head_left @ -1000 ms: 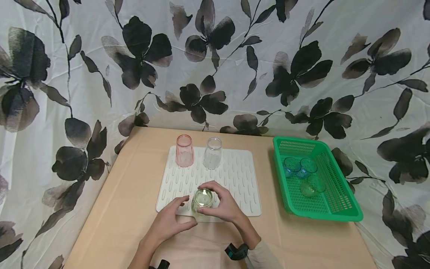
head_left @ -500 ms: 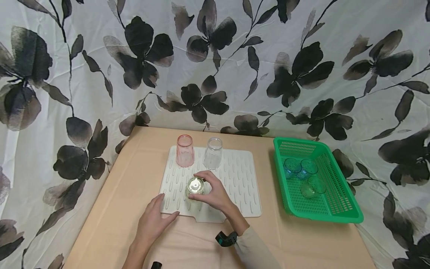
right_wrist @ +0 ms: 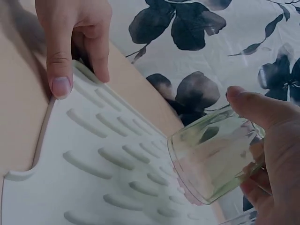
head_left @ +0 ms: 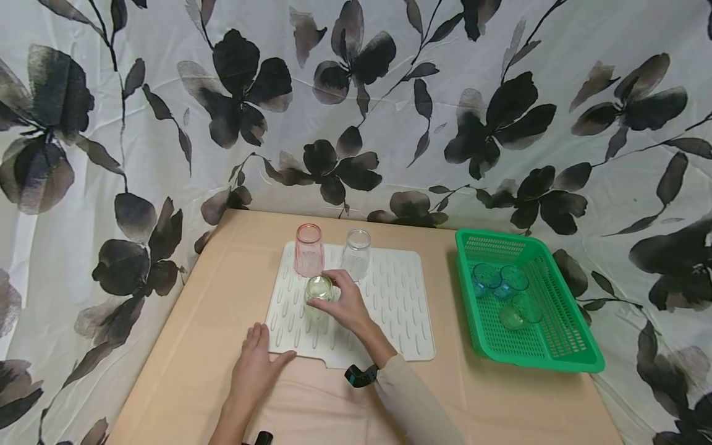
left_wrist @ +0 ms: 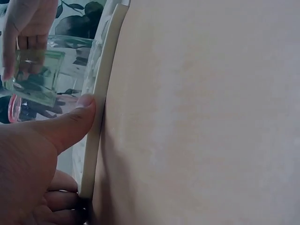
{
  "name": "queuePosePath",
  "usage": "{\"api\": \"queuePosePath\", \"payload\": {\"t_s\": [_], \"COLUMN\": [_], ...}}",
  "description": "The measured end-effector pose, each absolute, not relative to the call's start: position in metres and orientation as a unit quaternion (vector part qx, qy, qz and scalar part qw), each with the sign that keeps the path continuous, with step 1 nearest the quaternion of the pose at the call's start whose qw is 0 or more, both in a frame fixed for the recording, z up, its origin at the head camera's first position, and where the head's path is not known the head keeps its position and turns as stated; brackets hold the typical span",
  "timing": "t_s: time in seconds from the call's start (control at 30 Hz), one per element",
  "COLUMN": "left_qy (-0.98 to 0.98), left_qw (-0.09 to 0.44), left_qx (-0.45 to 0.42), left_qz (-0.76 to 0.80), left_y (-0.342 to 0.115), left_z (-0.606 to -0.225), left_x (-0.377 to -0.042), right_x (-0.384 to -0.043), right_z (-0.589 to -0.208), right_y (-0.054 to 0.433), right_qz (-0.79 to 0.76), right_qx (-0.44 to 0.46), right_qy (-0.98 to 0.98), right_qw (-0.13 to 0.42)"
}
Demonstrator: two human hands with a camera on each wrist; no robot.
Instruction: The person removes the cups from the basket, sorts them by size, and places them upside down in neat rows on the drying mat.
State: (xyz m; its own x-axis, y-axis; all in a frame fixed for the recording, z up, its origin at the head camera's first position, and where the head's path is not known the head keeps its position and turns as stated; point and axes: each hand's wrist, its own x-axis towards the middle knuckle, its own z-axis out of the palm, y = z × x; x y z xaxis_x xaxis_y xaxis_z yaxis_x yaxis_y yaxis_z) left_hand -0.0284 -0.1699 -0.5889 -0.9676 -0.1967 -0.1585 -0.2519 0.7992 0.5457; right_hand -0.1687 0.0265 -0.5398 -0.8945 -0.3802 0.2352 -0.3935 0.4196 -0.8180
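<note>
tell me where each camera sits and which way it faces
Head: worn on the head, facing forward and down at the white mat and green basket; left hand, right hand and both forearms show.
Left wrist: faces past the left hand along the mat's edge, the right hand beyond.
Right wrist: faces the held green glass and mat; the right hand is near, the left at the mat's corner.
Shared: both wrist views show glass, mat and both hands.

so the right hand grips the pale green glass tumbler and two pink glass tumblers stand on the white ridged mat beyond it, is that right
Not quite: only one is pink. The head view shows a pink glass tumbler beside a colourless glass tumbler on the white ridged mat. The right hand does grip the pale green glass tumbler.
</note>
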Motion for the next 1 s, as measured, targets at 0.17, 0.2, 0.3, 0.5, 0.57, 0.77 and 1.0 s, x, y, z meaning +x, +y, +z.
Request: {"api": "queuePosePath", "payload": {"t_s": [0.17,0.2,0.3,0.5,0.57,0.77,1.0], "left_qy": [0.947,0.947,0.948,0.945,0.943,0.942,0.941], "left_qw": [0.038,0.035,0.027,0.031,0.035,0.045,0.041], "left_qx": [-0.120,-0.121,-0.122,-0.124,-0.126,-0.132,-0.134], "left_qz": [0.294,0.295,0.294,0.302,0.304,0.305,0.308], "left_y": [-0.169,-0.169,-0.168,-0.168,-0.168,-0.169,-0.169], "left_z": [-0.587,-0.587,-0.587,-0.585,-0.585,-0.583,-0.584], "left_x": [-0.029,-0.029,-0.029,-0.029,-0.030,-0.030,-0.031], "right_x": [-0.177,-0.178,-0.182,-0.187,-0.188,-0.192,-0.193], "right_z": [-0.544,-0.545,-0.548,-0.554,-0.555,-0.559,-0.560], "right_y": [0.014,0.012,0.004,-0.010,-0.015,-0.025,-0.029], "right_qz": [0.467,0.463,0.460,0.458,0.456,0.429,0.400], "right_qx": [0.211,0.208,0.202,0.174,0.167,0.152,0.140], "right_qy": [-0.859,-0.862,-0.865,-0.872,-0.874,-0.890,-0.905], "right_qw": [-0.003,-0.005,-0.004,-0.002,-0.006,-0.020,-0.027]}}
